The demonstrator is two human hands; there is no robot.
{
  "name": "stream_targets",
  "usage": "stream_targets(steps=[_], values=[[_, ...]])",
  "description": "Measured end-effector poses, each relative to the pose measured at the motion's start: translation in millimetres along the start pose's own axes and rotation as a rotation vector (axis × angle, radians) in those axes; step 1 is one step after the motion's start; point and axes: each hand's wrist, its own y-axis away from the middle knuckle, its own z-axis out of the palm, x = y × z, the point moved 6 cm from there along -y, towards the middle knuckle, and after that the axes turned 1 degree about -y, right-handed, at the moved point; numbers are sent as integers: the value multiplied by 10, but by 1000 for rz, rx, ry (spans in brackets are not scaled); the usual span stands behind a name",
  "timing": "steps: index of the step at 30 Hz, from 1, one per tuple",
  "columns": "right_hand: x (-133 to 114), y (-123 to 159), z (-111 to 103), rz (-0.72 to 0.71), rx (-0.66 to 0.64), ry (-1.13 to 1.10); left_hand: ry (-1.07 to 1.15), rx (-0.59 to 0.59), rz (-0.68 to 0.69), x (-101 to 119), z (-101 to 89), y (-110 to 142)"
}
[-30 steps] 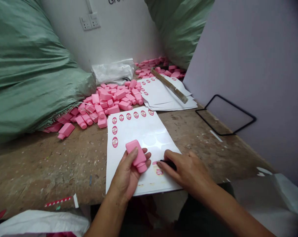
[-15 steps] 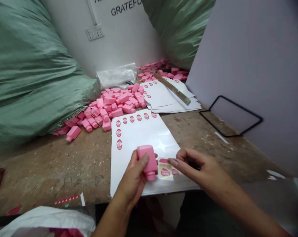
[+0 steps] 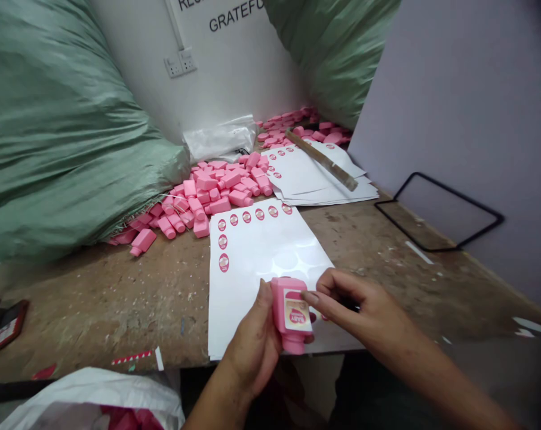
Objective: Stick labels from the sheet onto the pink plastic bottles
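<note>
Head camera view, and here is the left hand (image 3: 257, 340) with a pink bottle (image 3: 278, 307) in its grip, fingers wrapped behind, thumb up along the side, the hold closed firmly around it. The bottle is held neck downward, towards the wearer, over the near part of a white sticker sheet (image 3: 248, 298) on the brown table (image 3: 360, 239). On its front face sits a label (image 3: 297, 316), pale with pink printing, and the right hand (image 3: 373, 304) is right there: thumb tip on the label's upper edge, forefinger bent close above, the other fingers curled in. Whether thumb and finger actually pinch the label, I cannot tell, and the inside of that palm is in shadow. Look along the sheet: small oval stickers run across its far edge and down its left side. Just beyond, more sheets (image 3: 297, 185) lie stacked with a wooden stick (image 3: 326, 161) across them. To the left of that stack is a heap of pink bottles (image 3: 212, 191), spilling along the foot of a big green sack (image 3: 73, 131). Behind the heap lies a clear plastic bag (image 3: 219, 137); over on the right, a black wire frame (image 3: 458, 195) stands by the pale panel (image 3: 458, 89).
</note>
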Motion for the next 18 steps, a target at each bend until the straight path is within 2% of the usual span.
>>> stream_targets(steps=[6,9,12,15,18], values=[[31,12,16,-25,34,95,-61,-43,31,-27,16,22],[-4,43,-23,-137,119,273,-150,-49,38,-25,15,44],[-12,81,-130,-215,260,413,-174,-23,34,-12,-4,77],[67,98,-202,-128,318,314,-181,-16,-7,-36,3,98],[60,95,-78,-103,214,168,-188,-44,-21,-73,58,89]])
